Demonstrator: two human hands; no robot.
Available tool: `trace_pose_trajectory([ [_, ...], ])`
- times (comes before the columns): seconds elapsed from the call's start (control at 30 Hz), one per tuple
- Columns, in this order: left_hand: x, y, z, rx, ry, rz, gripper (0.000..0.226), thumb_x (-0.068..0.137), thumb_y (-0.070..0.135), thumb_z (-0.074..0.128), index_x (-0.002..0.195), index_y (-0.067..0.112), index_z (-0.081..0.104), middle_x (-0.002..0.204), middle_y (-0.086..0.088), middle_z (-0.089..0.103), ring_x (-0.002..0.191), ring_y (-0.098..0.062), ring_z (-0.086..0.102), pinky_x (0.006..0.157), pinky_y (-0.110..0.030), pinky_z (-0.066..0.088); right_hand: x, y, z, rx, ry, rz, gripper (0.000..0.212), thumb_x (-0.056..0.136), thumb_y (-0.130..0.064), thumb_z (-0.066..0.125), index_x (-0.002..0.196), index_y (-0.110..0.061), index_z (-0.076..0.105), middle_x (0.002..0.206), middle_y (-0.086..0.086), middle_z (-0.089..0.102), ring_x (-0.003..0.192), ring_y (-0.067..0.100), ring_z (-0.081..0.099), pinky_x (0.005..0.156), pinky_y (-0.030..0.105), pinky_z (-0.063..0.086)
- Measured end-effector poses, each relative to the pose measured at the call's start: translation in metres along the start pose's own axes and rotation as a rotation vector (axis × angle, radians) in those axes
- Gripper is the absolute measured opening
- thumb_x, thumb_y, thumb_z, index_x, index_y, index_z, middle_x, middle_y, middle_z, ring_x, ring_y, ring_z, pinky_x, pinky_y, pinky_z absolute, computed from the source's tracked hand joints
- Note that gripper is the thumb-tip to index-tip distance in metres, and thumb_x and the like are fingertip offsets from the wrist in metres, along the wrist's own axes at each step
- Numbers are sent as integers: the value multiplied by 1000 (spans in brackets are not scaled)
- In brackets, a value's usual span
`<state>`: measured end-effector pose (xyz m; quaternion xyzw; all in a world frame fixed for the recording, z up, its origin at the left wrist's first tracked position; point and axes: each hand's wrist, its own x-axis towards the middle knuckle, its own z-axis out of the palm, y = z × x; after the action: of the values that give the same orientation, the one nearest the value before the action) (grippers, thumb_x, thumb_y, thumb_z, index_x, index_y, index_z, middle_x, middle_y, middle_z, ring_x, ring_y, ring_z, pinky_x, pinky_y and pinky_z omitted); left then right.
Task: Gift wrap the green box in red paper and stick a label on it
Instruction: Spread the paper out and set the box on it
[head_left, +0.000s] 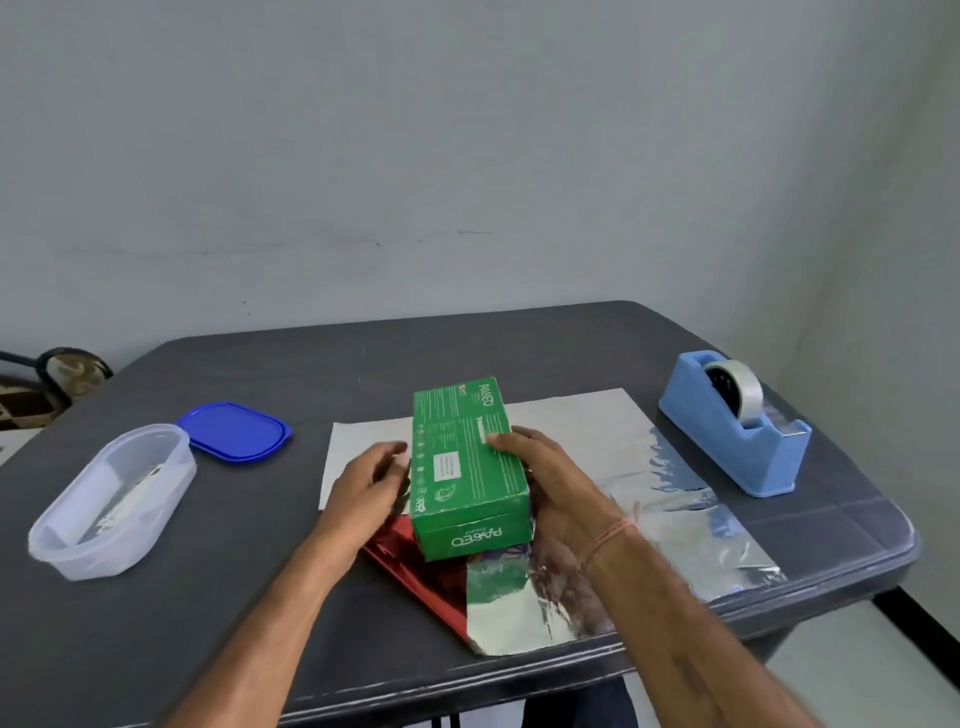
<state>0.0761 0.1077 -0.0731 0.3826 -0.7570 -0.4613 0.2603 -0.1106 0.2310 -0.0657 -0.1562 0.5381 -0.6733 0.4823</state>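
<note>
1. Green box (467, 467), printed "PASEO", lies mid-worktop (260, 597) on the paper (587, 431), silver side up, red at its folded near corner.
2. Left hand (363, 486), fingers loose, sits beside the box; right hand (553, 486) grips its right side.
3. Paper reaches the worktop's near-right edge.
4. Clear tub (111, 501) and blue lid (234, 431) left, tape dispenser (732, 434) right.

Dark grey table (218, 613), pale wall (467, 130)
</note>
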Motion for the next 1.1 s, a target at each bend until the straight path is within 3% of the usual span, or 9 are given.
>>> trace_pose_trajectory([
  [0.2, -6, -21, -7, 479, -160, 160, 58, 75, 46, 84, 129, 38, 63, 121, 14, 57, 114, -7, 51, 99, -36, 42, 1, -23, -23, -117, 50, -97, 45, 89, -19, 77, 129, -7, 60, 113, 21, 74, 97, 34, 75, 71, 37, 62],
  [0.3, -8, -20, -9, 621, -106, 158, 40, 74, 54, 82, 109, 49, 64, 107, 21, 55, 107, -6, 46, 87, -36, 29, -2, -32, -36, -208, 51, -106, 35, 93, -18, 72, 125, -6, 65, 108, 19, 77, 92, 31, 76, 70, 34, 61],
  [0.5, -8, -22, -14, 524, -104, 164, 19, 82, 46, 80, 83, 34, 65, 88, 17, 68, 94, -5, 60, 87, -36, 38, -10, -29, -45, -222, 79, -103, 26, 96, -20, 69, 118, -6, 68, 102, 17, 78, 82, 27, 77, 63, 31, 61],
  [0.63, -21, -15, -36, -51, -286, 162, 14, 88, 28, 77, 86, 16, 69, 83, 5, 75, 81, -6, 67, 78, -24, 48, -11, -27, -44, -219, 78, -103, 31, 95, -25, 71, 120, -6, 67, 104, 17, 78, 88, 29, 77, 68, 34, 61],
  [0.77, -42, -11, -65, -31, -372, 94, 59, 93, 72, 43, 76, 21, 67, 70, 6, 53, 69, -6, 47, 69, -20, 36, -11, -25, -44, -215, 69, -108, 34, 94, -28, 72, 119, -6, 67, 104, 17, 78, 87, 30, 77, 69, 35, 61],
  [0.87, -45, -8, -71, 181, -334, -64, 74, 103, 63, 21, 80, 18, 76, 60, 7, 57, 65, -17, 55, 75, -30, 48, -11, -23, -43, -237, 66, -118, 30, 95, -27, 71, 117, -7, 66, 101, 16, 79, 85, 29, 77, 71, 37, 62],
  [0.93, -43, -7, -66, 311, -293, -57, 56, 100, 64, 41, 86, 20, 72, 74, 5, 75, 71, -22, 71, 72, -35, 55, -11, -20, -40, -275, 71, -126, 31, 95, -28, 71, 118, -9, 66, 100, 14, 79, 88, 31, 77, 79, 41, 62],
  [1.0, -38, -5, -52, 515, -147, 53, 40, 90, 65, 59, 100, 27, 67, 101, 10, 76, 86, -11, 72, 75, -30, 54, -11, -19, -38, -283, 75, -128, 30, 95, -28, 71, 119, -10, 65, 99, 13, 79, 89, 32, 77, 81, 43, 61],
  [1.1, -28, 0, -14, 647, -44, 133, 73, 90, 73, 45, 147, 28, 45, 155, 2, 44, 136, -20, 48, 108, -43, 42, -14, -20, -37, -289, 75, -119, 30, 96, -27, 70, 119, -9, 65, 100, 14, 79, 88, 32, 77, 77, 40, 61],
])
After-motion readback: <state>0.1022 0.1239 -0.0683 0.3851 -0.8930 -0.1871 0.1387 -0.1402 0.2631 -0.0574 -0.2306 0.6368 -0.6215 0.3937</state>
